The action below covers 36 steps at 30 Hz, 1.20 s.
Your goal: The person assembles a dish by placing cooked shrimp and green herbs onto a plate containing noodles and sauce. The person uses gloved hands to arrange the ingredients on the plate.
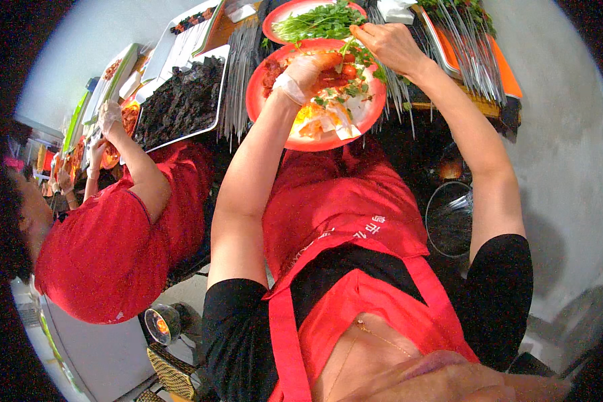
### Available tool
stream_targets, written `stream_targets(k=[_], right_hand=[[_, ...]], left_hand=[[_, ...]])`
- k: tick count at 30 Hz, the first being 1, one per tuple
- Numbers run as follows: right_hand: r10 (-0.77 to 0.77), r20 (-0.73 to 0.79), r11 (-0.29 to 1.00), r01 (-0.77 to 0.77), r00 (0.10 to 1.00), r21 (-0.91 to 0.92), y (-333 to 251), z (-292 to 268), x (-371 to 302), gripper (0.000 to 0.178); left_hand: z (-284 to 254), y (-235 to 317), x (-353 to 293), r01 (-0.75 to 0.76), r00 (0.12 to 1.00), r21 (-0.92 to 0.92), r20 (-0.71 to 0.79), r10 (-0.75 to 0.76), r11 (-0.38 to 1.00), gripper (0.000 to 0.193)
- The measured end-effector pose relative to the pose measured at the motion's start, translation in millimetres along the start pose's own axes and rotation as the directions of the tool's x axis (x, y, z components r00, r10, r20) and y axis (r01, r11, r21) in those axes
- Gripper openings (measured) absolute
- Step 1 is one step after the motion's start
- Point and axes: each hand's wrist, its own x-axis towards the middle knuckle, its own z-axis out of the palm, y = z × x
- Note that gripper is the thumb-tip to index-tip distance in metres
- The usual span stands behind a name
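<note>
Over a red-rimmed plate [256, 100] of mixed food, my left hand [307, 72] is closed in a clear plastic glove. What its fingers hold is too small to make out. My right hand [394, 48] is at the plate's far right edge, thumb and fingertips pinched together on a green herb sprig [347, 45]. On the plate lie dark red pieces [272, 72], white and orange pieces [315, 122] and scattered green leaves. Just beyond stands a second red-rimmed plate [269, 27] heaped with leafy green herbs [318, 24].
Thin metal skewers [240, 80] lie left of the plate, with more skewers [472, 67] at right. A white tray [216, 114] holds dark, crinkled food. At left, a co-worker in red [107, 254] works with gloved hands. A wire basket [449, 218] is below right, beside the wall [563, 147].
</note>
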Motion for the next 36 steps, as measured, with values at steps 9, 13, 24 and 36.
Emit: stream_targets(k=[9,13,24,36], right_hand=[[-0.025,0.082,0.843,-0.023,0.996,0.538,13.9,-21.6,14.0,0.035],[-0.066,0.306,0.647,-0.192,0.95,0.738,7.1,-24.1,25.7,0.027],[0.066,0.301,0.733,-0.25,0.952,0.633,6.8,-40.5,54.4,0.011],[0.68,0.23,0.423,-0.628,0.697,0.653,98.5,28.1,14.8,0.021]], left_hand=[[7.7,5.8,-3.0,-0.066,0.995,0.184,-0.065,0.079,0.981,0.02],[5.2,10.0,-2.4,-0.131,0.981,0.469,-0.067,0.184,0.873,0.019],[34.5,28.5,-7.7,-0.013,0.789,0.999,0.035,0.613,-0.041,0.026],[1.9,58.6,1.8,-0.055,0.849,0.827,-0.256,0.462,0.559,0.014]])
